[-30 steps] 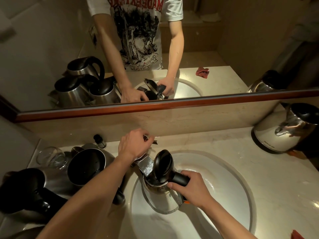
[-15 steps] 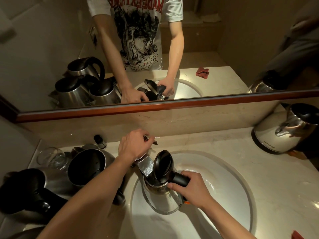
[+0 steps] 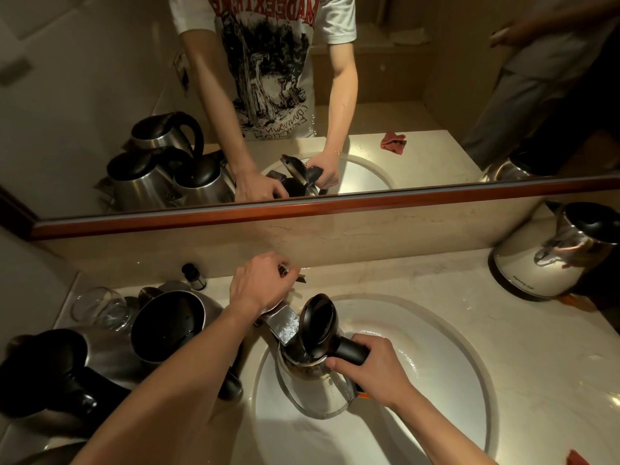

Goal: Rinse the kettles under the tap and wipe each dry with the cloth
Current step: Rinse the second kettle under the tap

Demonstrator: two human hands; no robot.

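A steel kettle (image 3: pixel 315 391) with its black lid tipped up hangs over the white sink basin (image 3: pixel 446 364). My right hand (image 3: pixel 365 369) grips its black handle. The kettle's mouth sits right under the chrome tap spout (image 3: pixel 283 325). My left hand (image 3: pixel 261 285) is curled over the tap handle behind the spout. Whether water runs I cannot tell. A corner of red cloth (image 3: pixel 577 458) shows at the bottom right edge.
Two steel kettles (image 3: pixel 167 325) (image 3: pixel 57 367) stand left of the sink, beside a drinking glass (image 3: pixel 100 310) and a small bottle (image 3: pixel 193 275). Another kettle (image 3: pixel 550 260) stands at the far right. The mirror (image 3: pixel 402 95) above reflects me and a second person.
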